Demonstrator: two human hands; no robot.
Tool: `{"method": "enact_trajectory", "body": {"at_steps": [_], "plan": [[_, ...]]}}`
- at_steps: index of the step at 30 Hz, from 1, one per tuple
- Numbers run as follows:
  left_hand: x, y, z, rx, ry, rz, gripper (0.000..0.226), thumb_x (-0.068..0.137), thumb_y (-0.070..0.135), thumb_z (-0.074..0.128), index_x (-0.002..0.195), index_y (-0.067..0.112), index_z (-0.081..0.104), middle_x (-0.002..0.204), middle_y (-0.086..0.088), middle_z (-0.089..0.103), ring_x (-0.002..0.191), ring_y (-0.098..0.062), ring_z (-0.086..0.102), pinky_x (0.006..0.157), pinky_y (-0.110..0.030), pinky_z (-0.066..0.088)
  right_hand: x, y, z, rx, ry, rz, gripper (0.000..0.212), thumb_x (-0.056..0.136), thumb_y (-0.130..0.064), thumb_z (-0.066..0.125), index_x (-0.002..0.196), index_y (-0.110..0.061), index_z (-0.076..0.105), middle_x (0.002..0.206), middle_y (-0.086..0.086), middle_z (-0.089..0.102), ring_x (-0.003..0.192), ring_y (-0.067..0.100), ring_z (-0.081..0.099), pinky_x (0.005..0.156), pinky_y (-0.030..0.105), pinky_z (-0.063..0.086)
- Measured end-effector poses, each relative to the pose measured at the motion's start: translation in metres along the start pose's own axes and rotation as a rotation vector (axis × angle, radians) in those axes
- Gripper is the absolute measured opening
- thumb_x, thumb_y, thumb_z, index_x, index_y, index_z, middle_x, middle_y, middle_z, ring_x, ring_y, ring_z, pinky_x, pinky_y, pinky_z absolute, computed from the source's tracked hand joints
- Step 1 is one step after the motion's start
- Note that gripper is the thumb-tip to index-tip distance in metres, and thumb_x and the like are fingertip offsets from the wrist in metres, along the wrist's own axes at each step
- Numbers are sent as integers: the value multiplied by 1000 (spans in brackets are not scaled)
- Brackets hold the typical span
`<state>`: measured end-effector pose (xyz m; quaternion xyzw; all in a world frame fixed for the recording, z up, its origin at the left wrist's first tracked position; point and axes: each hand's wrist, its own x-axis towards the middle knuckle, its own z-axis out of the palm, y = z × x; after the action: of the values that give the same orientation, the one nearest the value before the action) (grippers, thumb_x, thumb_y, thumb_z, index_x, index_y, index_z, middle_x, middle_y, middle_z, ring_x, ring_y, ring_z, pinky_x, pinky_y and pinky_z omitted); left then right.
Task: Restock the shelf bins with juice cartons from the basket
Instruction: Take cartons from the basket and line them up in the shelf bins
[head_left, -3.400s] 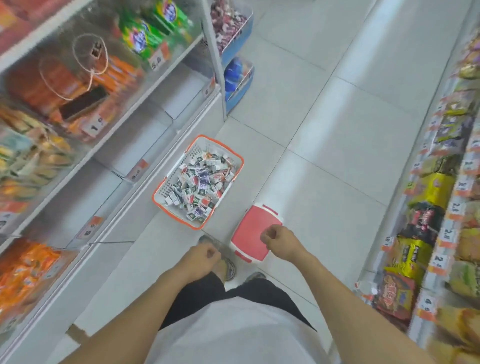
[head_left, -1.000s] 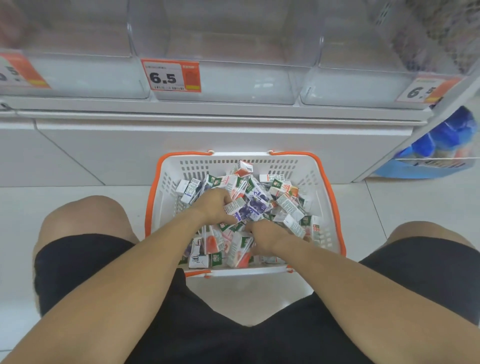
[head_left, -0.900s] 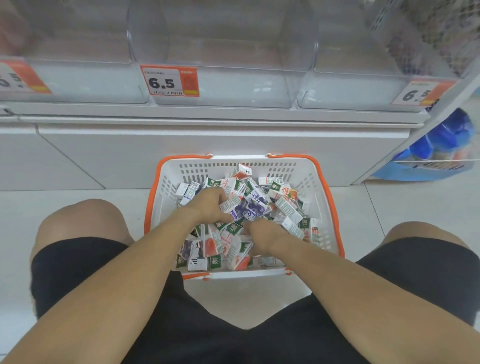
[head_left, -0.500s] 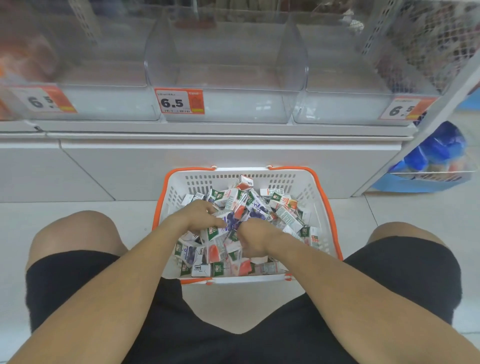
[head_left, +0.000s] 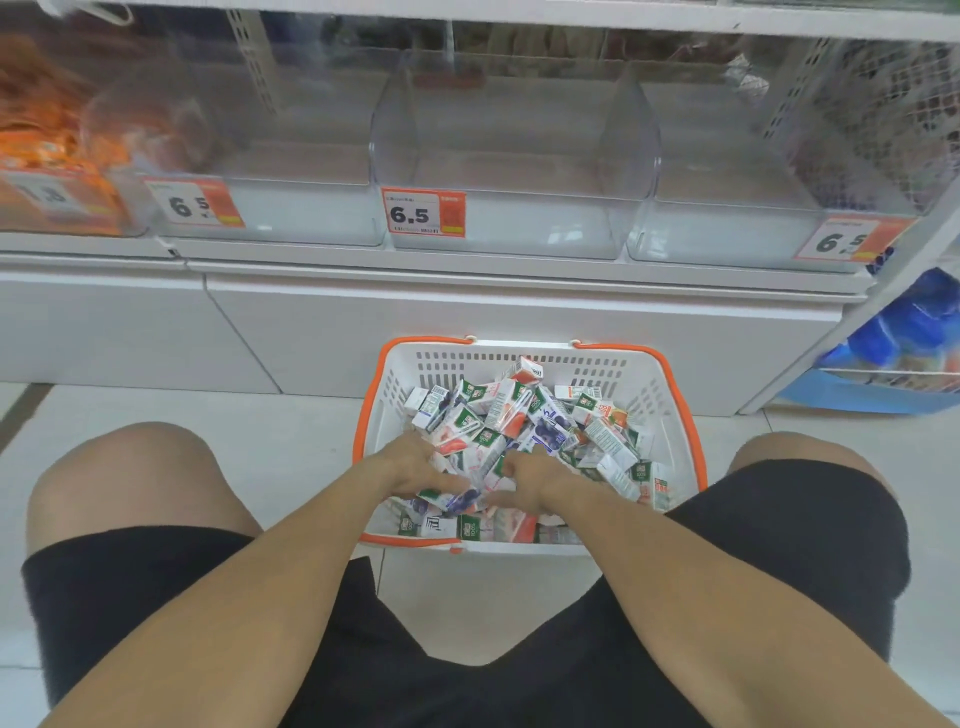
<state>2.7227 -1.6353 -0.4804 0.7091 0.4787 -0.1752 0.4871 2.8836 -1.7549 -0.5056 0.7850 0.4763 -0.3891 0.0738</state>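
Shop aisle, pale tiled floor (head_left: 249, 441), white shelving unit ahead. Only one view, from the head camera, looking down and forward.

On the lowest shelf we see a row of clear plastic bins. The middle bin (head_left: 514, 156) and the right bin (head_left: 727, 171) hold nothing we can make out; the left bin (head_left: 270, 156) also looks bare inside. Each carries an orange-and-white price tag reading 6.5; the clearest is the middle tag (head_left: 423, 213). Far left, orange packets (head_left: 47, 150), blurred. Far right, a blue hanging bin (head_left: 904, 353) with blue packs.

On the floor, just in front of the shelf base, sits a white basket (head_left: 395, 405) with an orange rim, heaped with small juice cartons (head_left: 550, 415) in green, red and purple prints, lying at all angles.

We are seated or squatting, bare knees spread either side of the basket, black shorts (head_left: 467, 649).

Both hands are down in the near part of the pile, close together. The left hand (head_left: 415, 465) has fingers curled round a purple-printed carton (head_left: 457, 499). The right hand (head_left: 524, 480) has fingers curled into the cartons; we cannot tell exactly which carton it holds.
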Motion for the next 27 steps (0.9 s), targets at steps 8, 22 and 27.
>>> {"method": "enact_trajectory", "body": {"at_steps": [8, 22, 27], "plan": [[-8, 1, 5, -17, -47, -65, 83, 82, 30, 79, 150, 12, 35, 144, -13, 48, 106, -27, 66, 88, -40, 59, -4, -7, -39, 19, -51, -30, 27, 85, -11, 71, 105, -12, 53, 99, 3, 52, 74, 14, 48, 61, 26, 43], [-56, 64, -27, 32, -43, 404, 14, 78, 16, 79, 90, 22, 74, 122, 6, 62, 88, -15, 67, 77, -31, 56, -119, 13, -162, 415, 193, -439, 35, 72, -11, 87, 86, -32, 62, 114, 8, 67, 103, 34, 66, 78, 49, 58], [-96, 92, -60, -108, -161, 487, 32, 67, 39, 85, 84, 13, 77, 106, -11, 66, 84, -18, 57, 65, -28, 49, -161, 22, -192, 618, 156, -708, 34, 73, 14, 76, 96, -5, 60, 122, 13, 65, 110, 32, 65, 83, 41, 57]]}}
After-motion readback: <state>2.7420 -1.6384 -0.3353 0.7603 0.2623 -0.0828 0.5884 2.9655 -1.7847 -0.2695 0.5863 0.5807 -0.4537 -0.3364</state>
